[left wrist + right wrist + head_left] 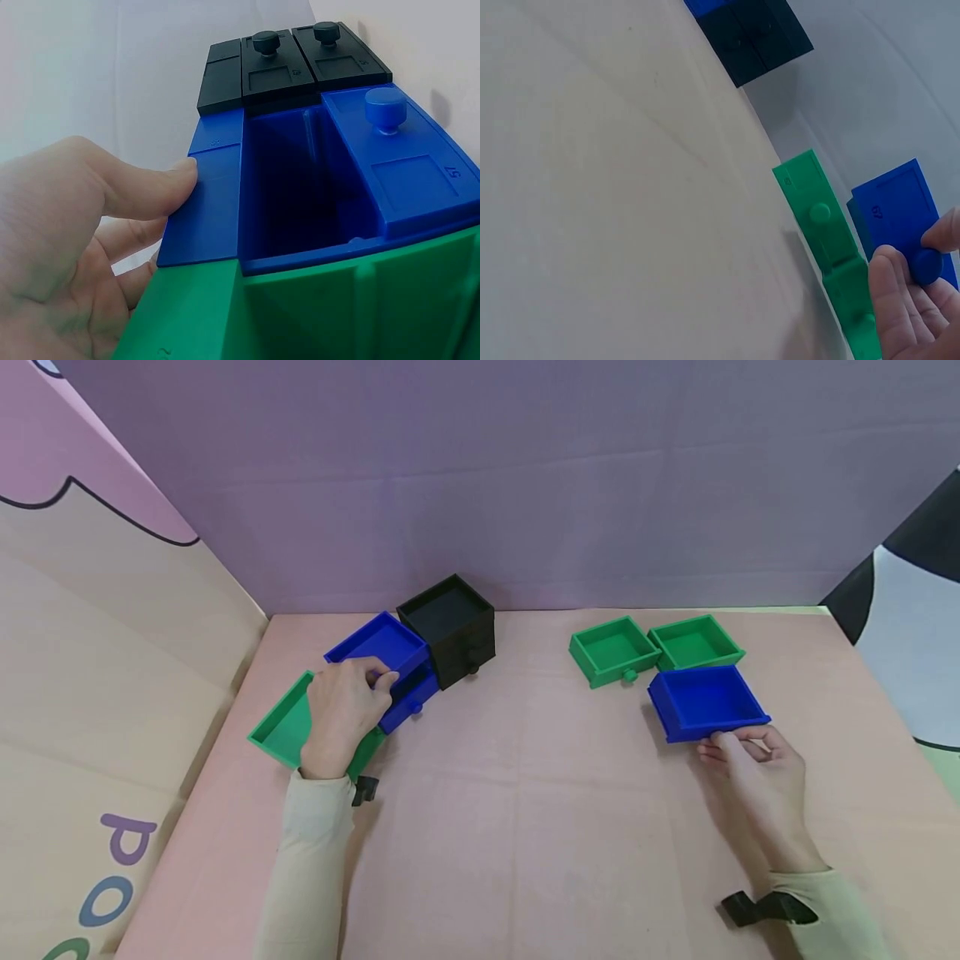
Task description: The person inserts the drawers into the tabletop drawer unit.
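At the left stands a row of small drawer units, with the blue unit point(384, 639) between a green one point(285, 731) and a black one point(450, 631). My left hand point(343, 708) grips the blue unit's upper edge, the thumb on its front strip and the fingers behind. Beside a blue drawer with a knob point(385, 109), one slot of this unit gapes open. On the right, my right hand point(761, 781) pinches a loose blue drawer point(705, 700) by its round knob point(927, 266). That drawer is raised, its hollow facing up.
Two loose green drawers point(615, 650) lie side by side behind the blue drawer, near the back wall point(540, 527). Pink cloth point(517, 827) covers the table. A printed side panel point(112, 693) rises along the left edge.
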Demonstrator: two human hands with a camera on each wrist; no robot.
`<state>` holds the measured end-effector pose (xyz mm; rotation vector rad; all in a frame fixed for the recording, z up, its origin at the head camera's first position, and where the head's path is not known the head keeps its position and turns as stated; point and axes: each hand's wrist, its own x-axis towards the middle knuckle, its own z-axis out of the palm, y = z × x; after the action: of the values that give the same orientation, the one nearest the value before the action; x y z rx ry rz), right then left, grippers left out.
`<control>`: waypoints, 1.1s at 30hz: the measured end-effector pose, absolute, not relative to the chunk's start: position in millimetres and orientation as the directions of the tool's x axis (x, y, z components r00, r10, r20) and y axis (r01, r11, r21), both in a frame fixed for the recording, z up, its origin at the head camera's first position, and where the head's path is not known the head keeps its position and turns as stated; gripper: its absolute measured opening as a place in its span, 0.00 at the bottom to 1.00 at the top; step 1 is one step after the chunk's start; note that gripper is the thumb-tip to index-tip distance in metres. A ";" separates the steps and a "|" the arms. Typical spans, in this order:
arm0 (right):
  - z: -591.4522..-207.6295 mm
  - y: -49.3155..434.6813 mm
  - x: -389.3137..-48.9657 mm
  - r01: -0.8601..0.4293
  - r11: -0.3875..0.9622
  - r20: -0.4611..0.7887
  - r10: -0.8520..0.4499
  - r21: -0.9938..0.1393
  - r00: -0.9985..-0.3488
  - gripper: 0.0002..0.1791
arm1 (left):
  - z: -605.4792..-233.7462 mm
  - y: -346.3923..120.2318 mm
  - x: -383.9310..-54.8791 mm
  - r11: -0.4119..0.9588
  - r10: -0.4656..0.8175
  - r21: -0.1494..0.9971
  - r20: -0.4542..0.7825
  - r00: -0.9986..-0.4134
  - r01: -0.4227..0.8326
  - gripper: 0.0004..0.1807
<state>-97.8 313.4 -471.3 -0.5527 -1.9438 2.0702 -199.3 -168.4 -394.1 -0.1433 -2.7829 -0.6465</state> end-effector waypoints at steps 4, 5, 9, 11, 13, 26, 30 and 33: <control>-469.8 310.3 -96.9 0.085 -0.036 -0.092 0.404 -0.996 -0.910 0.03 | -394.4 -168.8 -198.8 0.895 0.032 0.418 0.289 -0.957 0.156 0.11; -469.3 309.6 -96.8 0.087 -0.026 -0.090 0.396 -0.996 -0.914 0.03 | -394.4 -168.9 -198.8 0.895 0.032 0.418 0.288 -0.957 0.155 0.11; -466.9 305.7 -97.5 0.100 -0.007 -0.095 0.374 -0.995 -0.923 0.03 | -394.4 -169.0 -198.4 0.894 0.028 0.422 0.283 -0.959 0.151 0.11; -465.3 303.6 -98.1 0.099 -0.006 -0.094 0.370 -0.995 -0.924 0.03 | -394.3 -168.8 -198.6 0.894 0.028 0.422 0.280 -0.960 0.149 0.11; -464.4 302.2 -99.3 0.094 -0.016 -0.093 0.364 -0.995 -0.927 0.04 | -393.9 -168.4 -198.8 0.893 0.026 0.425 0.277 -0.961 0.147 0.11; -462.6 283.4 -103.5 0.050 -0.032 -0.057 0.310 -0.998 -0.949 0.04 | -394.1 -168.4 -197.5 0.893 0.022 0.428 0.269 -0.963 0.140 0.11; -462.0 276.5 -103.9 0.050 -0.043 -0.061 0.290 -0.998 -0.955 0.04 | -393.6 -168.1 -197.7 0.893 0.024 0.426 0.274 -0.961 0.144 0.11; -461.8 271.2 -104.8 0.056 -0.037 -0.064 0.279 -0.998 -0.958 0.05 | -393.5 -168.1 -198.2 0.894 0.026 0.424 0.277 -0.961 0.146 0.11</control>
<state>-104.8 271.2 -461.8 -0.3636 -2.0641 2.1246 -198.2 -168.1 -393.5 -0.1294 -2.7960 -0.6560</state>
